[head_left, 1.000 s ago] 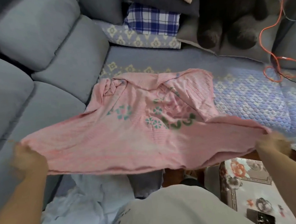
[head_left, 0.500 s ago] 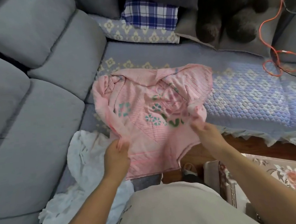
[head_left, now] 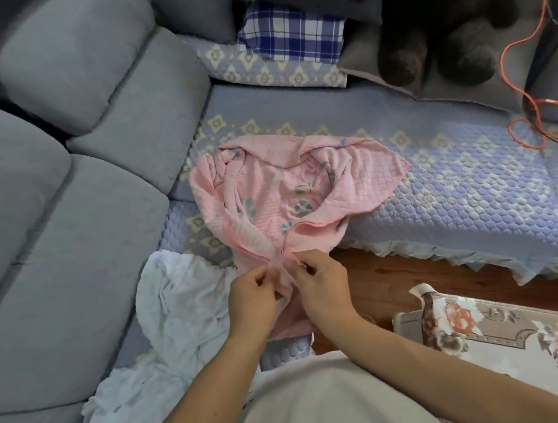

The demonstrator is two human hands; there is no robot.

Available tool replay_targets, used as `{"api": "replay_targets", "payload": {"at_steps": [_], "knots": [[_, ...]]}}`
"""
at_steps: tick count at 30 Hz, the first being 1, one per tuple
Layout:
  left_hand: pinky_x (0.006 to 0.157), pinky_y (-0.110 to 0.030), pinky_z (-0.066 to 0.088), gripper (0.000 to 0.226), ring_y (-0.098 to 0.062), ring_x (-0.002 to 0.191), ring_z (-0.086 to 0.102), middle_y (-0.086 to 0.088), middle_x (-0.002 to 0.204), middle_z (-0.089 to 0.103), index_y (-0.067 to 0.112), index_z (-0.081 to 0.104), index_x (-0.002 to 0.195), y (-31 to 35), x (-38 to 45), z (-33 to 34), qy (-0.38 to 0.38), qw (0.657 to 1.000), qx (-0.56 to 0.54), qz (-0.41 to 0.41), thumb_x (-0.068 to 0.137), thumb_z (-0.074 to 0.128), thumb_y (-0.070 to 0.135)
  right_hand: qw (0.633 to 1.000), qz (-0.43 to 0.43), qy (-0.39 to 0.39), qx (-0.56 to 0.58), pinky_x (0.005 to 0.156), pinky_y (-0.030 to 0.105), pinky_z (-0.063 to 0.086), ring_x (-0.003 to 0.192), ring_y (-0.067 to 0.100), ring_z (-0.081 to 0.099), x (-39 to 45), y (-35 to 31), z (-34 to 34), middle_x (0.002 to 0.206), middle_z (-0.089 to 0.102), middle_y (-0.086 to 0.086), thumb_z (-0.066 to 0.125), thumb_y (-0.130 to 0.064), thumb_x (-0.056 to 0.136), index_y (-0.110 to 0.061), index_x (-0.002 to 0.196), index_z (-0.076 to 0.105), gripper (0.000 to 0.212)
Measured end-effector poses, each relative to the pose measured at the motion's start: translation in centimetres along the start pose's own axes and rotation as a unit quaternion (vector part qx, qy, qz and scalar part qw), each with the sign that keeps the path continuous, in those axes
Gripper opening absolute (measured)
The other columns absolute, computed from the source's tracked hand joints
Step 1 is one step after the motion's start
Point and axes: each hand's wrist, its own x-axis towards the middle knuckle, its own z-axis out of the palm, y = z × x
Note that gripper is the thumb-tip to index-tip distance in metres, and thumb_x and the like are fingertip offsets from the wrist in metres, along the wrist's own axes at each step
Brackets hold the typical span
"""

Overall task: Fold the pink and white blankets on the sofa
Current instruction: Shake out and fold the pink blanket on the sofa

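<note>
Pink blanket: the pink blanket (head_left: 282,193) lies on the quilted sofa cover (head_left: 458,192), rumpled, its far part bunched and its near edge drawn off the seat front toward the person.
Near corners: two corners of that near edge meet just above the hands, so the blanket looks halved lengthwise, though the layers are loose and not squared.
Left hand: the left hand (head_left: 251,293) pinches one pink corner between thumb and fingers.
Right hand: the right hand (head_left: 319,283) pinches the other corner just beside it; the two hands are nearly touching.
White blanket: the white blanket (head_left: 178,311) sits crumpled at the sofa's near edge, to the left of the hands, partly trailing down beside the person's shirt; no hand touches it.
Done so far: by my reading, only the first fold of the pink blanket is being formed; nothing lies as a finished, flat fold.
Left to do: the pink blanket needs its edges matched, smoothing and at least one more fold; the white blanket is entirely unfolded.
Progress: early, well under half.
Sofa: grey back cushions (head_left: 107,126) stand to the left of the seat.
Beyond: a blue checked cloth (head_left: 290,34) on a patterned pillow, a dark plush toy (head_left: 440,22) and an orange cable (head_left: 535,108) lie at the far end, well apart from the blankets.
Floor: wood boards and a floral rug (head_left: 525,340) show at lower right.
</note>
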Motion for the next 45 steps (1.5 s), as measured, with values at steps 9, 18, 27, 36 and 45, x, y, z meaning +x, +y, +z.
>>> {"api": "replay_targets", "payload": {"at_steps": [9, 18, 27, 36, 45], "knots": [[0.083, -0.051, 0.06, 0.022, -0.025, 0.078, 0.074, -0.003, 0.075, 0.075, 0.014, 0.074, 0.079, 2.1, -0.8, -0.6, 0.015, 0.999, -0.032, -0.019, 0.097, 0.063, 0.02, 0.989, -0.103, -0.014, -0.108, 0.071, 0.01, 0.041, 0.081, 0.009, 0.058, -0.5, 0.0, 0.1, 0.09, 0.06, -0.006, 0.071, -0.016, 0.092, -0.015, 0.1, 0.079, 0.012], [0.09, -0.053, 0.057, 0.014, -0.03, 0.09, 0.071, -0.002, 0.084, 0.076, 0.025, 0.077, 0.084, 2.7, -1.3, -1.0, 0.035, 0.995, -0.089, -0.018, 0.095, 0.067, 0.027, 0.987, -0.13, -0.045, -0.079, 0.073, 0.017, 0.043, 0.079, 0.009, 0.057, -0.5, -0.2, 0.2, 0.086, 0.064, -0.005, 0.064, -0.016, 0.096, -0.012, 0.094, 0.078, 0.015], [0.092, -0.046, 0.058, 0.023, -0.022, 0.095, 0.073, -0.003, 0.093, 0.075, 0.017, 0.069, 0.099, 2.6, -1.7, -1.5, -0.026, 0.993, -0.114, -0.001, 0.082, 0.079, 0.004, 0.979, 0.074, -0.113, 0.153, 0.085, 0.057, 0.057, 0.078, 0.022, 0.064, 0.5, -0.6, 0.2, 0.085, 0.069, 0.026, 0.064, -0.01, 0.095, -0.008, 0.086, 0.076, 0.015], [0.089, -0.047, 0.06, 0.007, -0.029, 0.085, 0.067, -0.015, 0.087, 0.068, 0.001, 0.071, 0.092, 2.7, -0.3, -1.4, 0.051, 0.976, -0.205, -0.051, 0.093, 0.068, 0.008, 0.996, -0.063, -0.038, -0.046, 0.067, 0.01, 0.039, 0.073, 0.005, 0.053, 0.2, -1.6, 0.6, 0.079, 0.061, -0.012, 0.071, -0.01, 0.087, -0.024, 0.082, 0.065, 0.016], [0.09, -0.043, 0.058, 0.019, -0.032, 0.09, 0.069, -0.03, 0.1, 0.07, -0.01, 0.067, 0.1, 3.7, -0.2, -1.1, 0.032, 0.949, -0.304, -0.076, 0.097, 0.063, 0.008, 0.964, -0.214, -0.021, -0.153, 0.076, 0.022, 0.046, 0.084, 0.017, 0.057, -0.1, -0.9, 1.7, 0.095, 0.059, 0.001, 0.061, -0.023, 0.094, -0.011, 0.109, 0.071, 0.021]]}}
